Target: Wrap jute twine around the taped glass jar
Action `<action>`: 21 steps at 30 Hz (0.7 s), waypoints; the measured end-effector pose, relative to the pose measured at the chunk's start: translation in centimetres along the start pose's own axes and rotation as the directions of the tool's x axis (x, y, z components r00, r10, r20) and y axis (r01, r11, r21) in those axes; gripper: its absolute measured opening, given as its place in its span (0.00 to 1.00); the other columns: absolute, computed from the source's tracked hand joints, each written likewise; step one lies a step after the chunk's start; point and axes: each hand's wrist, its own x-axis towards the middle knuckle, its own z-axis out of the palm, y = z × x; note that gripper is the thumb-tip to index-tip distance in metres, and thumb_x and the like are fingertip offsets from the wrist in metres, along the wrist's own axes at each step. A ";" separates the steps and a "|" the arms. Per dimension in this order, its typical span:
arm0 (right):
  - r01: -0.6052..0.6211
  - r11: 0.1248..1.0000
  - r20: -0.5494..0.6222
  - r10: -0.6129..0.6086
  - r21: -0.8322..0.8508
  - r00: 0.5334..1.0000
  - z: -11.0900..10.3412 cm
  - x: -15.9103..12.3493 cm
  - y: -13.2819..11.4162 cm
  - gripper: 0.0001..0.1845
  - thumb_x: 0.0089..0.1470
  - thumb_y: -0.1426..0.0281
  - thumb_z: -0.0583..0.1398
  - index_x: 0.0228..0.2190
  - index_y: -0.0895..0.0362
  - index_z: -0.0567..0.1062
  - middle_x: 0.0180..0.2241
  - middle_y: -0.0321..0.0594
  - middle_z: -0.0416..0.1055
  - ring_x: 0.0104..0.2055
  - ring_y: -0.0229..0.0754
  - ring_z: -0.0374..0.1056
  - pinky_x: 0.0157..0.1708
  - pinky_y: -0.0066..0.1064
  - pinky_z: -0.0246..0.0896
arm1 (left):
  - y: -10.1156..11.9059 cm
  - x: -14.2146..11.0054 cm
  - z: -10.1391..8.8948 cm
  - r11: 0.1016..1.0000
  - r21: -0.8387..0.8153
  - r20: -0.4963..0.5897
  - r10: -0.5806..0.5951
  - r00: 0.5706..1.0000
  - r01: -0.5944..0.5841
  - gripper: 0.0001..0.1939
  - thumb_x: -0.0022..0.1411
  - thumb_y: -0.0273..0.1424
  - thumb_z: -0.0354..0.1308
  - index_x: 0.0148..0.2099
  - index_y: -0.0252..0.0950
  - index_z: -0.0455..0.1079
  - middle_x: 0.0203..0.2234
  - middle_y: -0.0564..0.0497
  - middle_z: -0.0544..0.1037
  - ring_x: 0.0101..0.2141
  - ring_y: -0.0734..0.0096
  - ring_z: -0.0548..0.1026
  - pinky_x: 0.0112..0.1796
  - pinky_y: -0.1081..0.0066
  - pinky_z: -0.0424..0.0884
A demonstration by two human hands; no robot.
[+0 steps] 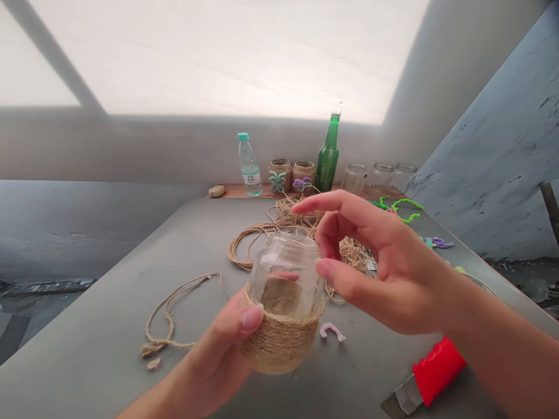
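Head view: the left hand point(218, 349) grasps a glass jar point(286, 267), its thumb lying on the jute twine wrap point(282, 343) around the jar's lower half, and a fingertip shows blurred through the glass. The right hand point(384, 267) is open and loosely curved just beside the jar's upper part; whether it touches the glass is hard to make out. The jar is held over a scuffed grey counter point(87, 326). Behind the jar, a coil of twine point(244, 247) lies partly hidden by the jar and the right hand. Left of the jar rests a frayed, looped length of twine point(166, 320); to its right lie a pink pipe cleaner point(332, 331) and a red-handled utility knife point(437, 369). Far behind the jar, on a wooden ledge point(231, 191), stand a plastic water bottle point(250, 166), two twine-wrapped jars point(280, 173), a green glass bottle point(327, 154) and bare glass jars point(382, 177), against a pale, shadowed wall point(218, 64).
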 end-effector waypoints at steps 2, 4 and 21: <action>-0.001 0.997 -0.007 0.001 0.072 1.000 -0.1 0.0 -0.1 0.24 0.62 0.74 0.66 0.58 0.53 0.70 0.36 0.33 0.74 0.38 0.39 0.72 0.44 0.33 0.72 | 0.0 -0.3 -0.3 0.999 -0.044 -0.021 0.003 1.000 -0.003 0.23 0.63 0.47 0.65 0.57 0.46 0.83 0.47 0.46 0.87 0.46 0.51 0.82 0.45 0.62 0.77; 0.023 0.997 -0.006 -0.023 0.074 1.000 -0.1 0.1 -0.1 0.18 0.62 0.72 0.68 0.52 0.52 0.72 0.38 0.34 0.74 0.40 0.39 0.72 0.45 0.33 0.72 | 0.1 -0.4 -0.5 0.996 -0.090 -0.033 0.005 0.999 -0.008 0.22 0.63 0.47 0.64 0.56 0.46 0.84 0.46 0.47 0.89 0.45 0.51 0.83 0.44 0.62 0.79; -0.047 0.994 0.112 0.037 0.096 0.993 2.4 0.7 2.3 0.10 0.60 0.79 0.63 0.41 0.54 0.73 0.39 0.34 0.76 0.42 0.39 0.74 0.43 0.31 0.74 | 1.8 0.2 0.0 0.932 -0.306 -0.096 0.175 0.980 -0.196 0.18 0.65 0.41 0.62 0.48 0.36 0.85 0.49 0.42 0.89 0.47 0.51 0.87 0.48 0.57 0.85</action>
